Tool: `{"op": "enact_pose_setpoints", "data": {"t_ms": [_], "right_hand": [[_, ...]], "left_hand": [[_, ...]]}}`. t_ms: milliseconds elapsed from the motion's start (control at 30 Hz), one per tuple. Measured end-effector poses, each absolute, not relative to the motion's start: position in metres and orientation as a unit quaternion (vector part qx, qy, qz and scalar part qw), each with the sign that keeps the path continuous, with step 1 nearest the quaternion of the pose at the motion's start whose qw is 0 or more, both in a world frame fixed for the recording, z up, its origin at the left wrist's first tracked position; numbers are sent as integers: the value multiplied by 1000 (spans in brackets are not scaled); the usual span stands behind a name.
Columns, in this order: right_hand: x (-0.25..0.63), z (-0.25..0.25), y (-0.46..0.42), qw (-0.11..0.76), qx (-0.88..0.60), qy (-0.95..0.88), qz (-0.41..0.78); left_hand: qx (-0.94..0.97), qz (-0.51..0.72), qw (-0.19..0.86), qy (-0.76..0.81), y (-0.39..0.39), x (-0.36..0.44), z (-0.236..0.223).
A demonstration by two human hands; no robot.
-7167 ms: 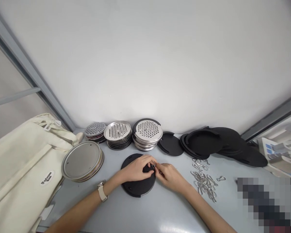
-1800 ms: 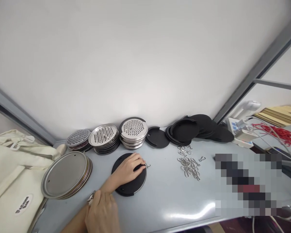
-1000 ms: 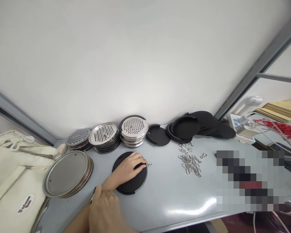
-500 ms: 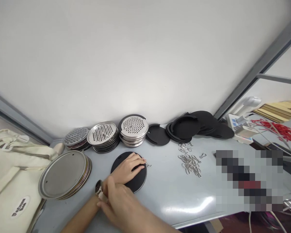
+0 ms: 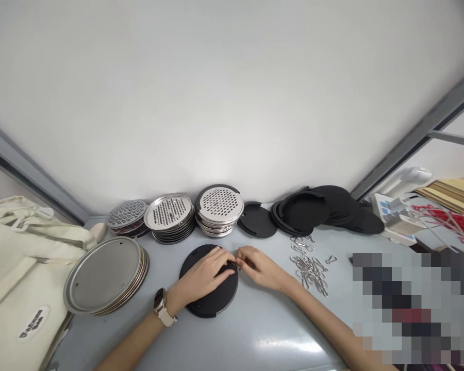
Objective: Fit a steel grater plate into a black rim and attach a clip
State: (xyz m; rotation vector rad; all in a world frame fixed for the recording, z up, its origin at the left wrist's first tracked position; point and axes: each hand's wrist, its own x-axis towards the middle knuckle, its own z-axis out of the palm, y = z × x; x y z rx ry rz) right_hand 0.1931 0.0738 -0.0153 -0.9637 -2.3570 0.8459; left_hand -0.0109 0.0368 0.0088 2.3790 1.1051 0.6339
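A black round disc [image 5: 211, 299] with a raised rim lies on the table in front of me. My left hand [image 5: 209, 273], a watch on its wrist, lies over the disc, its index finger and thumb bent round a small metal snap hook [image 5: 238, 266] at the disc's right edge. From the right, my right hand [image 5: 257, 268] meets it there, thumb and fingers pinched on the same hook. Most of the hook is hidden by the fingertips. A loose pile of snap hooks [image 5: 311, 270] lies to the right of my right hand.
Stacks of perforated metal grater discs [image 5: 220, 203] stand along the wall, beside black discs [image 5: 303, 211]. Large grey round plates [image 5: 104, 275] are stacked at left, near a cream cloth bag [image 5: 11, 288]. Red cords [image 5: 448, 219] and a power strip [image 5: 394, 221] are at far right.
My right hand has left the left wrist and watch and moved to the snap hook at the disc's right edge. My left hand stays over the disc. The view has shifted slightly.
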Motion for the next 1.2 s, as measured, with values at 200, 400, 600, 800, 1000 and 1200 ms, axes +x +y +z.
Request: {"op": "enact_pose_setpoints", "data": {"t_ms": [200,400,600,800,1000,1200], "right_hand": [[189,-18,66,233,-348,-854,308],[190,-16,66,226,-333,-857,322],[191,-17,65,222,-324,-869,301],[190,-22,65,219,-329,-873,285],[183,-29,63,223,-360,-866,263],[183,-29,63,221,-352,-871,260]], "left_hand": [[869,211,202,399,35,-10,7],[882,196,164,396,36,-10,2],[881,199,156,399,35,-9,3],[885,204,139,396,35,-8,4],[880,208,136,404,35,-9,1],[880,206,138,405,35,-9,1]]}}
